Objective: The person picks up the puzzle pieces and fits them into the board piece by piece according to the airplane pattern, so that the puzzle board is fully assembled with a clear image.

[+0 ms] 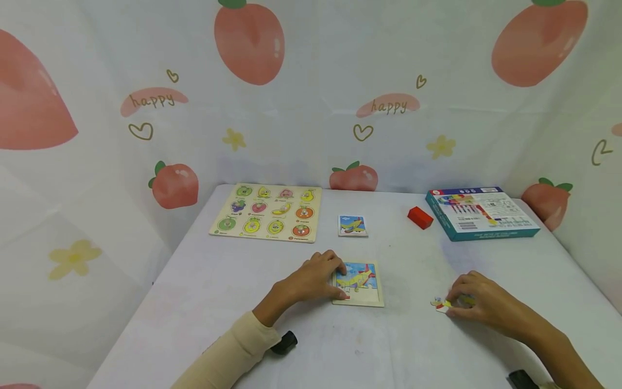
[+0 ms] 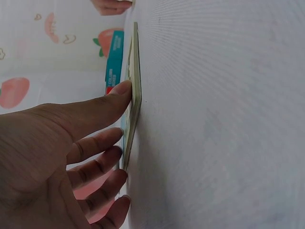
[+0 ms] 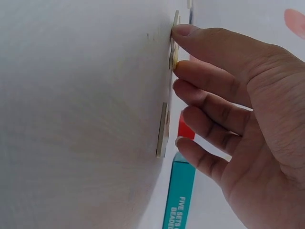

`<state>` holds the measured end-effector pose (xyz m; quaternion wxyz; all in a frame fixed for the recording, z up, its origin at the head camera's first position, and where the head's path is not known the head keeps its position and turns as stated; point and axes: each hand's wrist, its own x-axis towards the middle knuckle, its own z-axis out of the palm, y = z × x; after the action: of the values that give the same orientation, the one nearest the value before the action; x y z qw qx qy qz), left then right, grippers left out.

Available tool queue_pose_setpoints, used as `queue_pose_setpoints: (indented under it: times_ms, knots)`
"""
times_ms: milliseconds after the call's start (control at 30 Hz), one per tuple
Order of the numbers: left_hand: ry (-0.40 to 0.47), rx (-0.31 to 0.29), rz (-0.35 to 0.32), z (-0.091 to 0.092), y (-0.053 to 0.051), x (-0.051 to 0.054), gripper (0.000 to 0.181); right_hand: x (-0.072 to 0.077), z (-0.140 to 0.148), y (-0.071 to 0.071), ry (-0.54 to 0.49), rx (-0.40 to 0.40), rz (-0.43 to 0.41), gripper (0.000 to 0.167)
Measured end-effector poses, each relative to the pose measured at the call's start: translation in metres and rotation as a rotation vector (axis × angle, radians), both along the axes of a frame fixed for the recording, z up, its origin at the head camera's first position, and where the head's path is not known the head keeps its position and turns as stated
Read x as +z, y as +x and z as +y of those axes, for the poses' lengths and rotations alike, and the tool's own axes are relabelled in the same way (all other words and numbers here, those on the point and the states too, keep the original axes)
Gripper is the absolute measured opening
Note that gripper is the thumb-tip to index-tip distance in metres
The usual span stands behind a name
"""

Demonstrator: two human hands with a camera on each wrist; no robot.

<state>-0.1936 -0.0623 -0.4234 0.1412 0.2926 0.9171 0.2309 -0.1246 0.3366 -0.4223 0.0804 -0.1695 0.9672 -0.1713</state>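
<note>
A wooden-framed jigsaw puzzle with an airplane picture lies partly filled in the middle of the table. My left hand rests on its left side, thumb and fingertips spread over the border; the thumb touches the frame in the left wrist view. Off to the right, my right hand pinches a small puzzle piece between thumb and index finger, low over the cloth. Another loose piece lies under the other fingers, mostly hidden by the hand in the head view.
A fruit picture board lies at the back left. Behind the puzzle sits a small airplane picture card or stack. A red block is beside a teal-edged box at the back right. A printed cloth backdrop closes the rear.
</note>
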Motion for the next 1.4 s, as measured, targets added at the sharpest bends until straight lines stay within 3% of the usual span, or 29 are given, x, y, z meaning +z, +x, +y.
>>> queue_pose_setpoints:
  times_ms: [267,600,933,1400]
  knots:
    - [0.001,-0.001,0.003,-0.001,0.001,0.0,0.048,0.0,-0.005,0.003,-0.005,0.006,0.058,0.019]
    - [-0.002,-0.005,0.007,-0.001,0.001,0.0,0.047,0.002,-0.026,-0.001,-0.057,0.089,0.255,0.017]
    - [-0.004,-0.003,-0.004,-0.001,0.001,0.002,0.044,0.002,-0.063,-0.018,-0.124,0.226,0.278,0.015]
    - [-0.001,-0.003,0.006,-0.001,-0.001,0.0,0.044,0.002,-0.111,-0.038,-0.115,0.323,0.233,0.014]
